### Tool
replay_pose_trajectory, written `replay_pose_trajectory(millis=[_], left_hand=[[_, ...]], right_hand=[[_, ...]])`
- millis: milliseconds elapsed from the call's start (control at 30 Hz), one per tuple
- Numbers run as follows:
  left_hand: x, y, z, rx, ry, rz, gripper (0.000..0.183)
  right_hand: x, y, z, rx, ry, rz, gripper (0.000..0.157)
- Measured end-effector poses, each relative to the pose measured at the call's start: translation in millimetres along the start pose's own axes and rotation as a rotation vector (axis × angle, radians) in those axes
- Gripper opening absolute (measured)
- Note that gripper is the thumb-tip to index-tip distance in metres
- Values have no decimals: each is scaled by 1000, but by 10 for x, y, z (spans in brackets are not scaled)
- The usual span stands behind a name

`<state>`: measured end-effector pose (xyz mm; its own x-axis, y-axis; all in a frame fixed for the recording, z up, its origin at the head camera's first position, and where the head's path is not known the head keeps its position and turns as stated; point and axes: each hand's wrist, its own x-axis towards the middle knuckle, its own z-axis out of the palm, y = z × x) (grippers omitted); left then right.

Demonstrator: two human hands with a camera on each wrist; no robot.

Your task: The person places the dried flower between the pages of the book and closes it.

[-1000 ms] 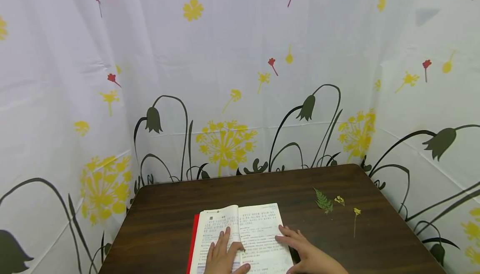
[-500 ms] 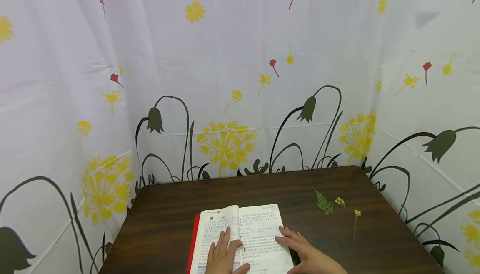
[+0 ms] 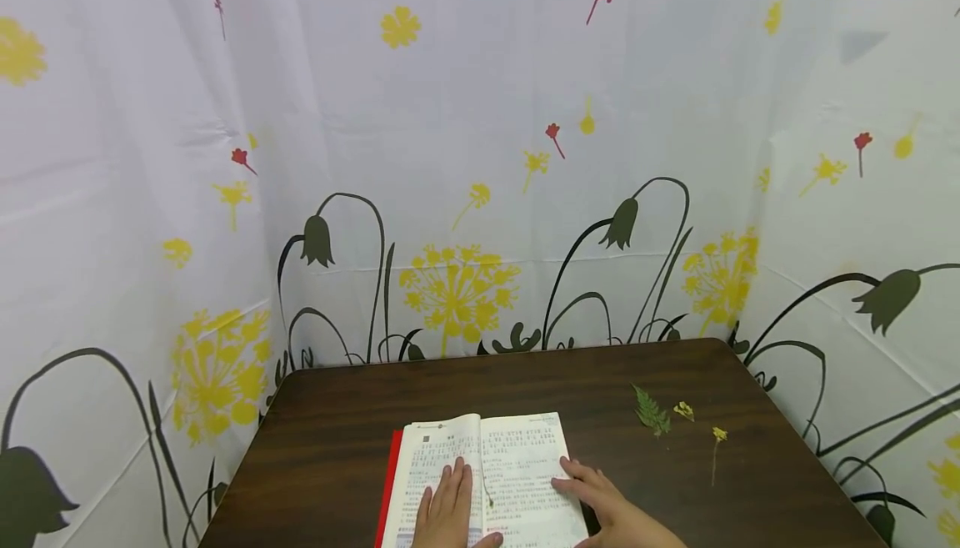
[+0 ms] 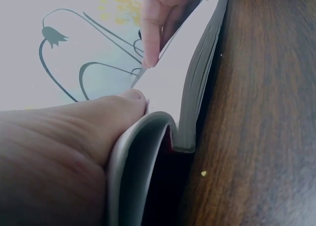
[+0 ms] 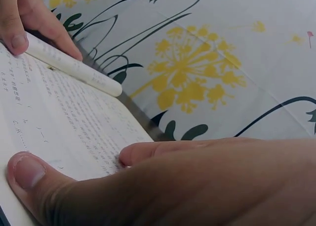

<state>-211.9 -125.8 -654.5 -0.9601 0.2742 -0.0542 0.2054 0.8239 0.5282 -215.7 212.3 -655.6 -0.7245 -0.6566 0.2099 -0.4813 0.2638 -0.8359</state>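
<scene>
A white curtain (image 3: 480,114) printed with flowers hangs behind the brown table (image 3: 322,431), whose near part carries an open book (image 3: 525,448), squarely in front of the person, presumably so both hands reach it easily. A strip of its red cover (image 3: 388,481) shows past the left page. In the left wrist view the left pages bow up near the spine with a dark gap beneath, which is likely why a hand weighs on each side. The left hand (image 3: 445,508) lies on the left page, its fingers straight and close together, its thumb reaching out over the gutter. The right hand (image 3: 611,510) has its fingers parted and slightly bent, fingertips and thumb resting on the outer part of the right page; neither hand pinches anything. Beyond the right hand, well apart from the book, a fern leaf (image 3: 652,411), a long-stemmed yellow flower (image 3: 719,434) and a shorter yellow blossom (image 3: 683,410) lie separately, perhaps so none creases another. A thin sprig (image 3: 491,502) rests on the right page just beside the gutter, between the hands and touched by neither.
</scene>
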Motion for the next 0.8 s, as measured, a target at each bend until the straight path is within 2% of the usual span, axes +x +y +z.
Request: replay_pose_trajectory(millis=[133,367,433,633,700,800], left_hand=[[-26,-2,0,3,7,3,120],[-41,2,-11,-16,15,28,119],[-38,3,-10,-19,15,28,118],[-35,23,-30,-28,0,15,119],[-38,28,-36,-26,-5,11,120],[-44,25,-26,-14,2,12,120]], right_hand=[[0,85,38,55,-2,3,92],[-9,325,86,-15,43,-50,94],[-9,286,78,-34,51,-34,92],[-8,116,49,-80,67,124,87],[1,124,62,-141,67,107,86],[16,-8,54,-165,38,152,88]])
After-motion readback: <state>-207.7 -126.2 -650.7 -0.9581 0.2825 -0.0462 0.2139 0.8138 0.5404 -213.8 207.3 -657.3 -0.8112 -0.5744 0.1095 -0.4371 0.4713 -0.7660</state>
